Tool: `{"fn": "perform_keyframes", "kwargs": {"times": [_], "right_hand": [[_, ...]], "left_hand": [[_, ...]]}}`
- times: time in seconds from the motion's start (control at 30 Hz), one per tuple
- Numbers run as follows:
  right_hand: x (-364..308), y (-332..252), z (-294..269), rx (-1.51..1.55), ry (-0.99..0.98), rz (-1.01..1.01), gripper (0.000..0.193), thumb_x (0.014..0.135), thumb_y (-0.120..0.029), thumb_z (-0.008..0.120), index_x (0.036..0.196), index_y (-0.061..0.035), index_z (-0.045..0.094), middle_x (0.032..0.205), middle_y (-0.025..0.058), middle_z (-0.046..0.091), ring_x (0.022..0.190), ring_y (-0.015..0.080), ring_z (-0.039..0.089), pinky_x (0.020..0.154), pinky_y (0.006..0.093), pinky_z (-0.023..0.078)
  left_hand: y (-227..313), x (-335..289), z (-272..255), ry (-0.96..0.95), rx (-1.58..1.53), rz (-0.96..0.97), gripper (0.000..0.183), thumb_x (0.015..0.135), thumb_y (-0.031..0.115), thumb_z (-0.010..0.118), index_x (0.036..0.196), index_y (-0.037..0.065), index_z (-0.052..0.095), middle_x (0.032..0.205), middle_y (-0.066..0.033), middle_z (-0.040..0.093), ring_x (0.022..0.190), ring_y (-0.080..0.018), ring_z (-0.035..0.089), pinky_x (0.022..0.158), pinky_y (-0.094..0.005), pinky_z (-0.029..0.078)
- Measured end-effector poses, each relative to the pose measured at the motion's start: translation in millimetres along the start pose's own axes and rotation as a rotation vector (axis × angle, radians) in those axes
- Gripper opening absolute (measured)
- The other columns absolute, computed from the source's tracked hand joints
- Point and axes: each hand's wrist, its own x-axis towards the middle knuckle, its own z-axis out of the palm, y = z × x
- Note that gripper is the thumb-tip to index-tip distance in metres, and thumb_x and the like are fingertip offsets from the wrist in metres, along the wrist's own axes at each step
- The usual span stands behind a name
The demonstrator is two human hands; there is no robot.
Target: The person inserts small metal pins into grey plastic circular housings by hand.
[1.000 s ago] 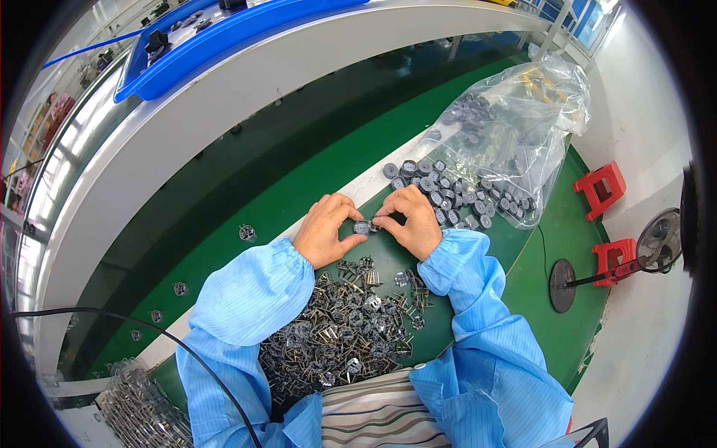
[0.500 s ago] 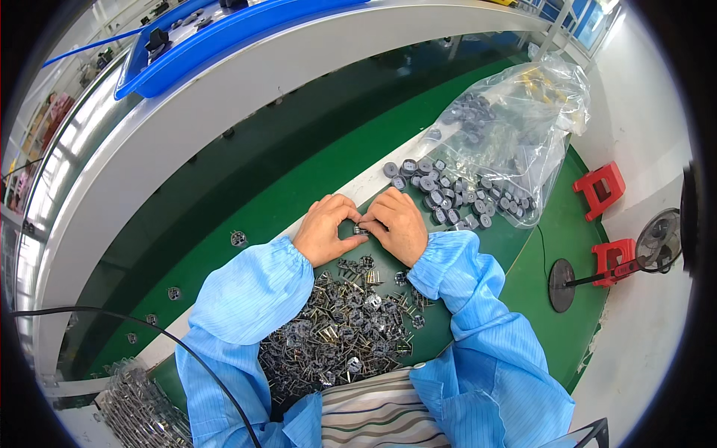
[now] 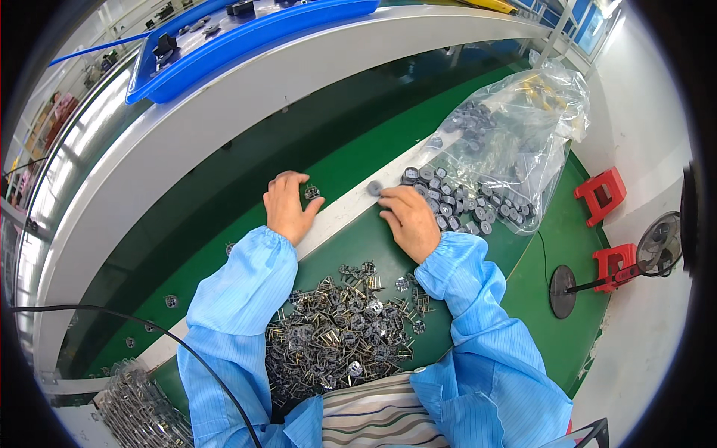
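At the far left a black cable (image 3: 149, 328) curves in from the rim, and a heap of wire parts (image 3: 142, 411) at the lower edge is cut off by the frame. On the dark green belt (image 3: 246, 187) lie a few small finished pieces, too small to make out. The left hand (image 3: 287, 205) rests over the belt's near edge, fingers loosely curled and parted, just beside a small round metal part (image 3: 311, 193) lying on the belt; whether a fingertip touches it cannot be told. Nearer the body, a pile of pinned metal parts (image 3: 340, 336) covers the green worktop (image 3: 373, 243), partly hidden by the blue sleeves. The right hand (image 3: 409, 216) lies palm down, fingers together, its fingertips at a grey disc (image 3: 373, 188) on the white strip; the grip itself is hidden. Beyond it, loose grey discs (image 3: 448, 198) spill from a clear plastic bag (image 3: 515, 127), whose contents blur behind the film.
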Motion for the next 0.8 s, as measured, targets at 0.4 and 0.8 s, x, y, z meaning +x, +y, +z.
{"fn": "perform_keyframes", "kwargs": {"times": [0.4, 0.8], "right_hand": [[-17.3, -18.7, -8.2, 0.640, -0.608, -0.088, 0.016, 0.083, -0.006, 0.077, 0.099, -0.0066, 0.074, 0.095, 0.0097, 0.066, 0.092, 0.0291, 0.066, 0.080, 0.0404, 0.054], [-13.9, 1.0, -12.9, 0.205, -0.211, 0.143, 0.015, 0.079, -0.007, 0.078, 0.092, -0.0053, 0.070, 0.088, 0.0083, 0.063, 0.087, 0.0291, 0.063, 0.074, 0.0412, 0.053]], "left_hand": [[39.3, -17.2, 1.4, -0.316, -0.408, 0.402, 0.024, 0.080, 0.004, 0.079, 0.103, 0.007, 0.072, 0.107, -0.0074, 0.064, 0.107, -0.0293, 0.058, 0.093, -0.0398, 0.049], [51.3, -25.6, -0.8, -0.449, -0.465, 0.228, 0.036, 0.078, 0.013, 0.085, 0.107, 0.005, 0.066, 0.101, -0.0098, 0.065, 0.098, -0.0289, 0.061, 0.089, -0.0406, 0.048]]}}
